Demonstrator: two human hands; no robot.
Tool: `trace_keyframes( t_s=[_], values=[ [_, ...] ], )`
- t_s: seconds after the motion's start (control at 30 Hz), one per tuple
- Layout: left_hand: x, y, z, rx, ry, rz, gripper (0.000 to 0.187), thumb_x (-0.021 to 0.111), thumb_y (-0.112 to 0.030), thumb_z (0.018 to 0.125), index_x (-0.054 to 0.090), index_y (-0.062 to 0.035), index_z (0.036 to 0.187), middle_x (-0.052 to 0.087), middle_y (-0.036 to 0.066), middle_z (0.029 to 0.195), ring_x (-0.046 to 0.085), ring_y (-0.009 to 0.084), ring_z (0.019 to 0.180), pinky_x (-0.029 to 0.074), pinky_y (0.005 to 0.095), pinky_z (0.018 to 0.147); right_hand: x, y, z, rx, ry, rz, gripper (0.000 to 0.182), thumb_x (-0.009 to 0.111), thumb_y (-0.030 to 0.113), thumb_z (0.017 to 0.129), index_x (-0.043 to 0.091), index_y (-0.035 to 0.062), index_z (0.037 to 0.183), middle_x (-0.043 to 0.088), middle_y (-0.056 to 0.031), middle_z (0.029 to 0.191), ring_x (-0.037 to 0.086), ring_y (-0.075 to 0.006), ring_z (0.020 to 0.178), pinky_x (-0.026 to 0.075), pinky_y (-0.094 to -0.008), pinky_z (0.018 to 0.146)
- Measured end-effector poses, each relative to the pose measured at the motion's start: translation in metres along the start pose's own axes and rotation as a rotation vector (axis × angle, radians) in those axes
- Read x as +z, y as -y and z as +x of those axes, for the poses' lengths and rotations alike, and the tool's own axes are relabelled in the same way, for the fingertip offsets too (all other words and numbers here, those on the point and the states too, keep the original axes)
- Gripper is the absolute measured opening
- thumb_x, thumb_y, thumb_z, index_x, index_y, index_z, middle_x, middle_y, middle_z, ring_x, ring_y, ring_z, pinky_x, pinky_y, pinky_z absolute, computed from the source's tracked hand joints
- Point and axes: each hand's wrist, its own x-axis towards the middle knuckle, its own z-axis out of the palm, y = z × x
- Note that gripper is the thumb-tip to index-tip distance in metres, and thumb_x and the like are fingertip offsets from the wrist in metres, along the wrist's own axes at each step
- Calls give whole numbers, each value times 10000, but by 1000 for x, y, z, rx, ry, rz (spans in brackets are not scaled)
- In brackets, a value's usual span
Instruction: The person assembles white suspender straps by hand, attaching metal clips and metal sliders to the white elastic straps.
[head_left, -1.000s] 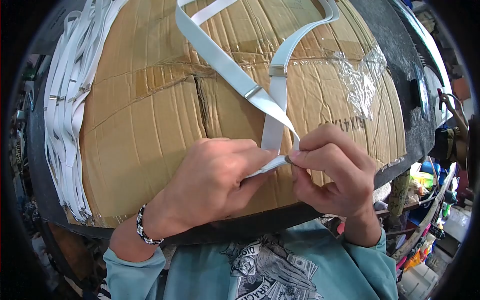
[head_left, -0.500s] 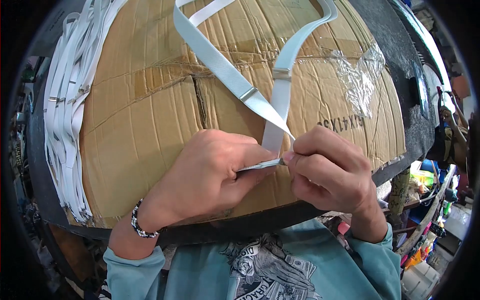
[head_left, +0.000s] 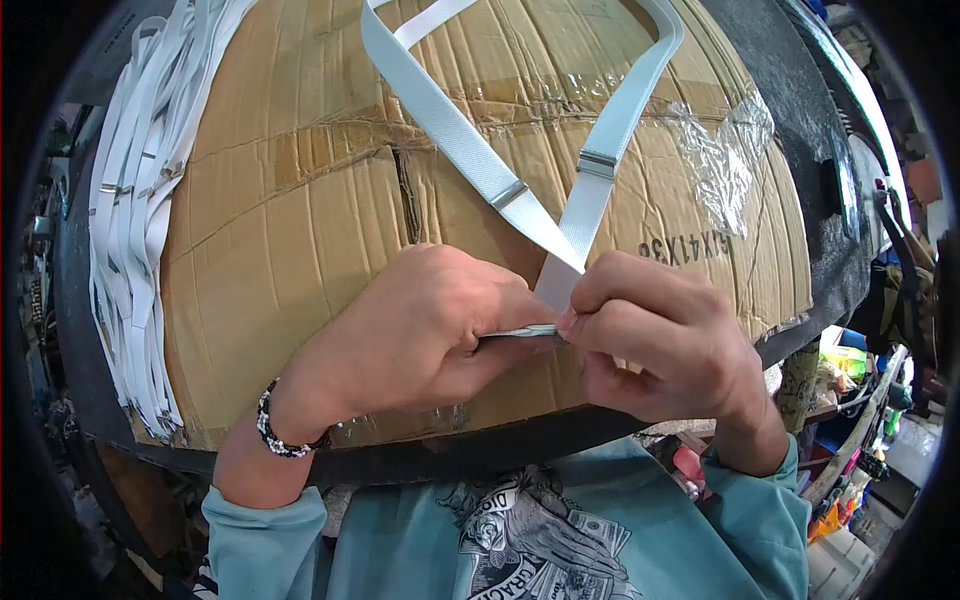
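A white elastic strap (head_left: pixel 455 135) loops across the cardboard, and its two lengths cross just beyond my hands. Each length carries a metal slide buckle, one on the left side (head_left: pixel 510 194) and one on the right (head_left: pixel 597 163). My left hand (head_left: pixel 425 325) is closed, pinching a folded edge of the strap between thumb and forefinger. Fingertips of my right hand (head_left: pixel 655 335) press together on the strap right beside the left thumb. A small dark bit shows where the fingertips meet, too covered to make out.
Flattened cardboard (head_left: pixel 270 290) with tape lies over a dark round table (head_left: pixel 480 448). A bundle of white straps with metal buckles (head_left: pixel 135 230) hangs along the left side. Crumpled clear tape (head_left: pixel 725 160) sticks to the right. Cluttered goods (head_left: pixel 850 480) stand at lower right.
The looped strap and its buckles have shifted slightly right. My fingertips have come closer together, covering more of the dark bit between them. Both hands still pinch the strap.
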Motion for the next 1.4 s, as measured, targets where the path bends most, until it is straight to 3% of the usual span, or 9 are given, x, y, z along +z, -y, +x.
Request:
trace_keyframes(
  t_s=[0.1,0.33,0.53,0.63,0.73,0.87,1.1,1.2,1.4],
  values=[
    [3,2,0,20,-14,-8,344,774,13,720,745,-42,1058,665,125,787,654,340,693,491,394,600,-1,-1,1,67,-21,52,243,689,-119,645,641,25,835,646,-99,866,664,-237,664,538,-337,568],
    [4,5,-2,43,-32,-44,394,732,52,661,749,-63,1037,644,114,761,648,345,691,498,416,606,4,7,11,45,-146,70,225,711,-109,663,648,15,840,637,-91,848,651,-230,636,524,-323,548],
    [6,2,-5,24,-6,67,446,719,-1,653,758,-110,1084,584,92,704,608,317,640,449,416,563,-3,11,-5,78,6,-59,227,718,-71,694,570,25,838,548,-89,828,612,-263,682,501,-387,564],
    [8,1,-4,39,-18,99,490,713,-21,675,763,-141,1148,557,73,684,587,289,618,423,407,552,-7,5,-14,59,-14,-84,200,722,-108,674,642,14,812,617,-83,803,620,-211,597,481,-324,504],
    [7,0,-5,27,-6,104,531,713,-22,672,765,-158,1182,545,60,674,559,267,597,405,398,550,-9,9,-13,101,-124,-53,206,726,-113,657,648,10,803,609,-92,774,615,-210,584,474,-315,501],
    [9,-2,-6,57,-31,170,508,710,-28,666,765,-145,1158,533,48,668,534,268,583,384,391,549,2,16,-7,100,-256,-5,214,729,-110,646,660,3,814,610,-103,756,616,-213,579,470,-306,497],
    [12,1,-7,77,-34,158,486,716,-43,669,754,-115,1149,521,47,662,529,270,573,366,387,542,8,17,-21,108,-86,-101,248,745,-45,667,569,8,833,530,-98,808,618,-256,673,510,-369,529],
    [11,0,-6,70,-38,154,426,730,-51,700,747,-107,1122,517,54,661,528,271,567,364,390,538,8,17,-21,115,-154,-139,200,742,-96,668,634,12,797,611,-90,774,622,-220,586,492,-337,492],
    [14,0,-8,78,-94,158,252,769,-84,735,725,-89,983,503,63,650,528,273,564,372,398,540,25,19,-4,5,-279,-101,180,745,-101,690,645,-6,806,630,-106,774,632,-218,585,501,-322,490]
  ],
)
